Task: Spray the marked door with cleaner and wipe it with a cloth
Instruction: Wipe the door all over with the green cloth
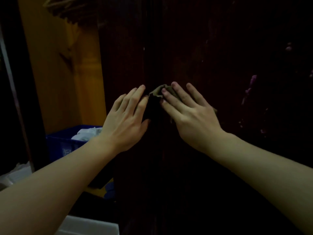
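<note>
Right hand (191, 111): flat, fingers straight, pressing a cloth (160, 90) against the dark door (211, 56).
Cloth: olive, crumpled, peeking out past the fingertips near the door's middle seam.
Left hand (126, 116): open, fingers straight, resting on the door just beside the cloth; it may touch the cloth's edge, too dim to tell.
Background: blue crate (67, 141) low at left.

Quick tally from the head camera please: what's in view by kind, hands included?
Hands: 2, left hand and right hand
Cloth: 1, olive cloth under the right hand
Dark wooden door: 1
Blue crate: 1
Total: 5
</note>
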Available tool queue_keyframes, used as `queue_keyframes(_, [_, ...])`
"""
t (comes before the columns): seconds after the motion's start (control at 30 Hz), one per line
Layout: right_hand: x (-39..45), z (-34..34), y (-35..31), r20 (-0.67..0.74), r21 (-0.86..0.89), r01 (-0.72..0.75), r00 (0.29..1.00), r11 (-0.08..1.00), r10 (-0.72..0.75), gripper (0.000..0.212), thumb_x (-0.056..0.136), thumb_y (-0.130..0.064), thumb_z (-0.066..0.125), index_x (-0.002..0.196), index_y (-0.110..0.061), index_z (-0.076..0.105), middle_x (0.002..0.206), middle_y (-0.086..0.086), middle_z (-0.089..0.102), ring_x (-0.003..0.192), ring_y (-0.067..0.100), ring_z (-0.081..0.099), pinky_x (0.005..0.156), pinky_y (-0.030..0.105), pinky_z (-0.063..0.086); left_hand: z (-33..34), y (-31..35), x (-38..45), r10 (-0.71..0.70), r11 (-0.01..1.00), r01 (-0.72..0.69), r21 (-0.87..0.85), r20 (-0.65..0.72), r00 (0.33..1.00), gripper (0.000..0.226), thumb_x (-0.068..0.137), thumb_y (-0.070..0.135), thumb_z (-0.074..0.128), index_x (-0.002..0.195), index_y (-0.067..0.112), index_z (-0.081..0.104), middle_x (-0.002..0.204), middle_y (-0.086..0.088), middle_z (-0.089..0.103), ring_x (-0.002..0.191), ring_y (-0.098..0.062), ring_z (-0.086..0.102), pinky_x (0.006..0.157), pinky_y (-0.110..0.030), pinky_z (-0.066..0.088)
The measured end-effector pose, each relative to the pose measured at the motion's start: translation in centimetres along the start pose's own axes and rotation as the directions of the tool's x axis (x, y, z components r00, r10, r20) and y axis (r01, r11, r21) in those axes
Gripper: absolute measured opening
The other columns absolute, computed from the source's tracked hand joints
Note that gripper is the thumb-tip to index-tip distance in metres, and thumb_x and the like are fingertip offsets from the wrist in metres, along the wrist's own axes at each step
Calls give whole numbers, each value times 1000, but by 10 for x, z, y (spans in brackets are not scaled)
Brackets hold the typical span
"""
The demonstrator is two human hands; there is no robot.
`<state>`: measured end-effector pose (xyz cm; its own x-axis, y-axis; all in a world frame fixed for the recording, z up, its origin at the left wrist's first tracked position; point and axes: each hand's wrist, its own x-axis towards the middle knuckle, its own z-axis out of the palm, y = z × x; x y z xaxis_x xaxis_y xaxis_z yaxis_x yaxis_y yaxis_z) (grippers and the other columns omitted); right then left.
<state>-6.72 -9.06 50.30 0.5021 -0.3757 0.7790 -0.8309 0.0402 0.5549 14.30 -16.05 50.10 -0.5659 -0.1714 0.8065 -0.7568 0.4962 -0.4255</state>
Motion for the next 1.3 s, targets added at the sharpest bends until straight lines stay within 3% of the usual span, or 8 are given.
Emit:
queue_keyframes(0.1, [-15, 6, -15, -25, 41, -51, 998, 998, 52, 45, 97, -17, 40, 140, -8, 53, 152, 11, 42, 148, 32, 24, 122, 50, 14, -7, 5, 25, -16, 999, 16, 49, 8, 1000, 66, 91, 38, 35, 144, -1, 34, 156, -19, 22, 143, -33, 23, 115, -49, 27])
queue_keyframes(0.27, [-43, 12, -21, 23, 59, 103, 994, 993, -105, 45, 97, -20, 42, 140, -10, 54, 151, 9, 43, 148, 30, 24, 121, 47, 18, -16, 1, 50, 43, 987, -58, 152, 100, 994, 75, 88, 46, 31, 145, -3, 33, 157, -20, 20, 146, -32, 17, 117, -50, 23])
queue_keyframes(0.5, [76, -24, 51, -131, -22, -229, 966, 973, 224, 49, 99, -23, 37, 144, -9, 48, 152, 11, 43, 147, 31, 26, 122, 48, 16, -40, -15, 92, -94, 993, 97, 60, -48, 994, 73, 90, 46, 30, 149, 3, 26, 156, -17, 24, 144, -31, 24, 116, -47, 24])
queue_keyframes(0.7, [-3, -8, 25, -73, -24, -126, 990, 992, 124, 47, 99, -22, 39, 143, -11, 49, 156, 10, 36, 150, 29, 20, 122, 48, 16, -35, 8, 119, -128, 991, 130, 41, -47, 991, 72, 92, 50, 20, 154, 15, 11, 160, -17, 14, 146, -32, 20, 116, -47, 19])
queue_keyframes(0.77, [4, -12, 41, -44, -66, -77, 996, 995, 74, 49, 97, -25, 38, 143, -12, 50, 155, 10, 37, 149, 30, 21, 122, 48, 15, -37, 9, 122, -125, 988, 128, 82, -45, 991, 72, 92, 51, 22, 153, 13, 20, 155, -22, 26, 140, -37, 31, 112, -49, 27])
queue_keyframes(0.87, [58, -30, 75, -93, -100, -204, 976, 974, 195, 50, 97, -27, 37, 143, -12, 49, 152, 13, 42, 148, 34, 24, 122, 48, 14, -42, 6, 130, -101, 992, 108, 68, -97, 990, 68, 92, 50, 28, 143, 7, 40, 141, -26, 43, 123, -41, 48, 103, -51, 38])
queue_keyframes(1.0, [88, -42, 97, -171, -81, -331, 934, 940, 315, 49, 99, -23, 38, 146, -10, 44, 154, 16, 38, 149, 35, 20, 123, 49, 13, -43, 9, 142, -61, 998, 64, 8, -194, 979, 57, 91, 43, 36, 127, 1, 50, 140, -25, 42, 126, -40, 45, 106, -53, 36])
queue_keyframes(1.3, [9, -30, 85, -69, -126, -113, 992, 986, 104, 47, 97, -24, 44, 142, -12, 51, 153, 12, 40, 148, 33, 23, 122, 47, 17, -41, 23, 157, -61, 994, 74, 74, -165, 984, 63, 91, 44, 30, 142, 7, 37, 141, -27, 40, 131, -43, 39, 106, -53, 33])
